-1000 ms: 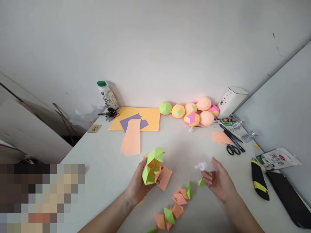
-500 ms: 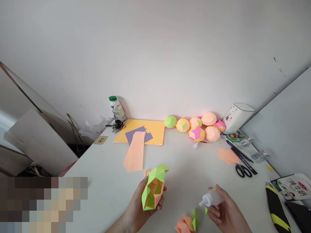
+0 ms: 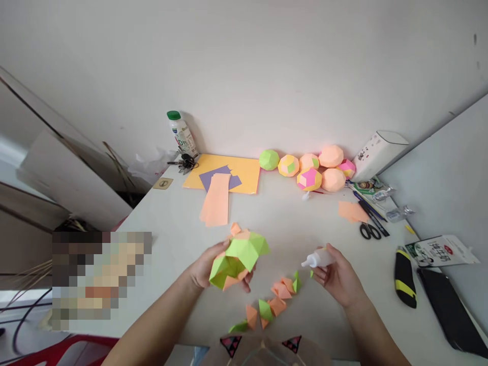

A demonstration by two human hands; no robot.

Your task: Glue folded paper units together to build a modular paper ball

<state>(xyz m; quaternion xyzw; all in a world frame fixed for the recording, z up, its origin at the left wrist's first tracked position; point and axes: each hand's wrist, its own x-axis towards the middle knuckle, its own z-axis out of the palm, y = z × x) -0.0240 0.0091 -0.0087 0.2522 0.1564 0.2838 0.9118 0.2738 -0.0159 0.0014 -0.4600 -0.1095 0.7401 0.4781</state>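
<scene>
My left hand (image 3: 208,262) is closed around a partly built folded-paper ball (image 3: 246,251) in green and orange. The ball's hollow inside shows through an opening on its near left side. In my right hand (image 3: 337,274) is a small white glue bottle (image 3: 319,257), its nozzle pointing left toward the ball but apart from it. Between and below the hands lie several loose folded orange paper pieces (image 3: 282,288) and green paper pieces (image 3: 266,310). Part of the left fingers is hidden behind the ball.
Finished paper balls (image 3: 308,179) line the wall. Orange strips (image 3: 217,203) overlap a yellow sheet (image 3: 244,175), near keys (image 3: 186,162) and a bottle (image 3: 183,134). Scissors (image 3: 369,231), a utility knife (image 3: 405,279), a milk packet (image 3: 440,251) and a black phone-like slab (image 3: 452,310) lie right.
The view has tilted down, showing more loose pieces near me. My left hand has turned the paper ball, so its opening now faces lower left. The glue bottle stays in my right hand.
</scene>
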